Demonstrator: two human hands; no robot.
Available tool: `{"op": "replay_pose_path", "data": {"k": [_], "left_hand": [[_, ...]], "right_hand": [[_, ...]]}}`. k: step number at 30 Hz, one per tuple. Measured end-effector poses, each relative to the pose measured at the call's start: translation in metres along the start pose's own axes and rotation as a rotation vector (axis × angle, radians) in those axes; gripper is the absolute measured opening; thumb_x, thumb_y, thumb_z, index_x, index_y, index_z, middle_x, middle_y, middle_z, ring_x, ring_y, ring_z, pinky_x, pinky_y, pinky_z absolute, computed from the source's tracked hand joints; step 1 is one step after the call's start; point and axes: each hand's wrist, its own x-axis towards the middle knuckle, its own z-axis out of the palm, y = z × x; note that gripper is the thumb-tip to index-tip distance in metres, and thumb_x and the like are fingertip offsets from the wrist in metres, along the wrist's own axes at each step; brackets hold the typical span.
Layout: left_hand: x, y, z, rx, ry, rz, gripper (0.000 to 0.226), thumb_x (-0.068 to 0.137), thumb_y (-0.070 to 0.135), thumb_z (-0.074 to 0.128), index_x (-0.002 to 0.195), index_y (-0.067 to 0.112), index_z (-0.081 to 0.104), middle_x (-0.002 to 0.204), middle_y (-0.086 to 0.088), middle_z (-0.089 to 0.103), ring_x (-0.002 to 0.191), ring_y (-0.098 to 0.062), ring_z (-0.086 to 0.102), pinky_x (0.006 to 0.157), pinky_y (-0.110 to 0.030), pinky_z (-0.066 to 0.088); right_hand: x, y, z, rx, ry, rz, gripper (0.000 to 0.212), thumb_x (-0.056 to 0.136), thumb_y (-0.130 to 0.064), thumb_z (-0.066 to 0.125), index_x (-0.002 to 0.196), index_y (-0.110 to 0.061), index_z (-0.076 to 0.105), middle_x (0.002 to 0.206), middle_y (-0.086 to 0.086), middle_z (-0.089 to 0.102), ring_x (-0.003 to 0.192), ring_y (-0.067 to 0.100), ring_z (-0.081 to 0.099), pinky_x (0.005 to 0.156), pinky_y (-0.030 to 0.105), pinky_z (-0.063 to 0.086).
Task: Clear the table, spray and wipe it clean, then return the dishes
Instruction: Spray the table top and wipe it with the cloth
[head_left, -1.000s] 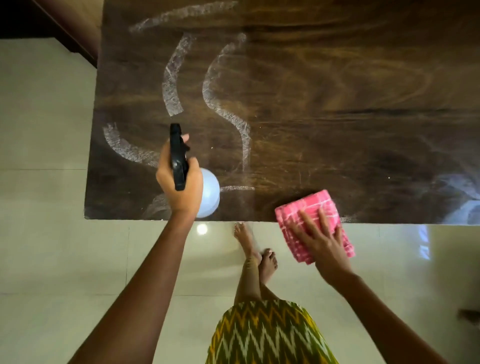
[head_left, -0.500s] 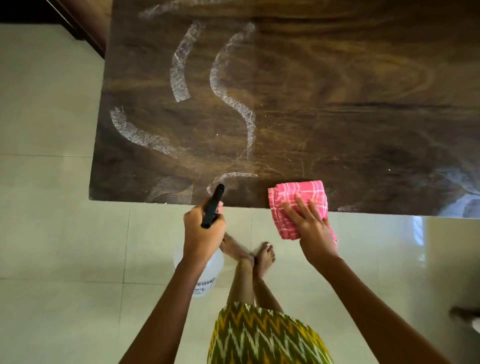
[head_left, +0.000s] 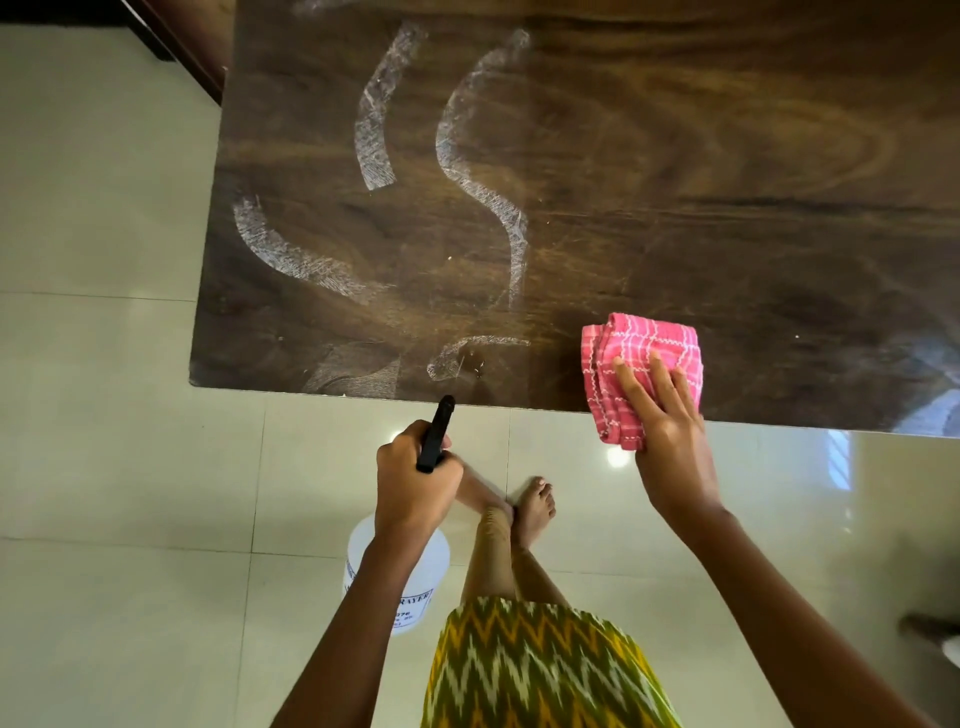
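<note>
A dark wooden table (head_left: 675, 182) fills the upper view, marked with several curved white streaks (head_left: 483, 171) on its left half. My left hand (head_left: 413, 483) grips the black head of a white spray bottle (head_left: 410, 577), held off the table's near edge over the floor. My right hand (head_left: 660, 431) presses with straight fingers on a folded pink checked cloth (head_left: 639, 348) at the table's near edge; part of the cloth hangs over the edge. No dishes are in view.
Pale glossy floor tiles (head_left: 104, 467) surround the table on the left and near sides. My bare feet (head_left: 530, 504) stand just before the table edge. A dark wooden piece (head_left: 176, 47) stands at the table's far left corner.
My left hand has pulled the spray bottle back off the table and lowered it over the floor. My right hand has slid the cloth from the edge further onto the table.
</note>
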Motion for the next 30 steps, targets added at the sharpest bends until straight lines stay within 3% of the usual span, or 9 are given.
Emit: {"op": "replay_pose_path", "data": {"k": [2, 4, 7, 12, 16, 20, 23, 27, 30], "left_hand": [[0.003, 0.004, -0.003, -0.003, 0.003, 0.02, 0.013, 0.081, -0.004, 0.057, 0.081, 0.008, 0.063, 0.069, -0.012, 0.062, 0.065, -0.03, 0.057, 0.056, -0.022, 0.042], [0.007, 0.01, -0.006, -0.034, 0.01, 0.035, 0.011, 0.083, 0.001, 0.058, 0.082, 0.009, 0.065, 0.069, -0.006, 0.061, 0.064, -0.019, 0.057, 0.054, -0.011, 0.042], [0.015, 0.022, -0.01, -0.072, 0.047, 0.051, 0.011, 0.085, 0.005, 0.058, 0.085, 0.009, 0.068, 0.076, -0.008, 0.064, 0.062, -0.009, 0.056, 0.048, -0.002, 0.039], [0.032, 0.043, -0.011, -0.074, 0.084, 0.085, 0.013, 0.08, -0.003, 0.055, 0.08, 0.003, 0.066, 0.069, -0.009, 0.058, 0.057, -0.019, 0.05, 0.042, -0.005, 0.035], [0.042, 0.047, -0.008, -0.1, 0.096, 0.07, 0.011, 0.079, -0.002, 0.055, 0.078, 0.001, 0.065, 0.065, -0.004, 0.051, 0.054, -0.02, 0.045, 0.045, -0.018, 0.039], [0.046, 0.047, -0.012, -0.152, 0.136, 0.098, 0.012, 0.08, -0.001, 0.056, 0.078, 0.005, 0.066, 0.065, -0.004, 0.054, 0.056, -0.019, 0.049, 0.041, -0.006, 0.036], [0.051, 0.05, -0.026, -0.227, 0.208, 0.147, 0.015, 0.083, 0.0, 0.057, 0.079, 0.012, 0.066, 0.068, -0.002, 0.06, 0.06, -0.014, 0.057, 0.051, -0.006, 0.043], [0.068, 0.057, -0.053, -0.338, 0.385, 0.342, 0.011, 0.082, 0.002, 0.059, 0.087, 0.007, 0.067, 0.072, 0.002, 0.063, 0.066, -0.007, 0.062, 0.07, -0.025, 0.054], [0.084, 0.06, -0.07, -0.377, 0.469, 0.434, 0.024, 0.077, -0.003, 0.052, 0.095, 0.001, 0.067, 0.083, 0.0, 0.065, 0.072, 0.002, 0.06, 0.076, -0.019, 0.05]], "right_hand": [[0.002, -0.004, 0.0, -0.001, 0.012, -0.008, 0.08, 0.073, 0.002, 0.073, 0.142, -0.014, 0.037, 0.148, 0.019, 0.032, 0.135, 0.047, 0.025, 0.095, 0.069, 0.035], [0.001, -0.005, 0.0, -0.002, 0.009, -0.014, 0.081, 0.072, 0.002, 0.074, 0.142, -0.013, 0.037, 0.148, 0.019, 0.033, 0.135, 0.046, 0.025, 0.095, 0.069, 0.035], [-0.002, -0.002, 0.002, -0.007, -0.008, -0.009, 0.081, 0.072, 0.001, 0.074, 0.142, -0.013, 0.036, 0.147, 0.018, 0.034, 0.136, 0.045, 0.024, 0.093, 0.07, 0.037], [-0.009, 0.001, 0.001, -0.015, 0.002, 0.008, 0.082, 0.069, 0.004, 0.075, 0.14, -0.012, 0.039, 0.146, 0.02, 0.035, 0.133, 0.048, 0.026, 0.088, 0.072, 0.038], [-0.01, 0.002, -0.002, -0.008, 0.032, 0.02, 0.081, 0.069, 0.005, 0.074, 0.14, -0.012, 0.039, 0.146, 0.019, 0.034, 0.133, 0.047, 0.026, 0.087, 0.072, 0.038], [-0.006, 0.0, -0.001, 0.012, 0.03, 0.033, 0.08, 0.072, 0.004, 0.073, 0.142, -0.014, 0.037, 0.148, 0.017, 0.032, 0.135, 0.045, 0.024, 0.09, 0.071, 0.038], [0.003, -0.005, -0.001, 0.058, 0.053, 0.061, 0.077, 0.076, 0.006, 0.069, 0.142, -0.016, 0.035, 0.149, 0.016, 0.03, 0.137, 0.043, 0.023, 0.095, 0.067, 0.037], [0.026, -0.021, 0.0, 0.132, 0.041, 0.198, 0.073, 0.084, 0.007, 0.059, 0.145, -0.021, 0.03, 0.154, 0.01, 0.018, 0.141, 0.039, 0.013, 0.105, 0.06, 0.031], [0.057, -0.037, 0.013, 0.101, -0.102, 0.292, 0.078, 0.086, 0.009, 0.053, 0.147, -0.028, 0.021, 0.158, 0.006, 0.001, 0.143, 0.037, -0.002, 0.109, 0.061, 0.018]]}}
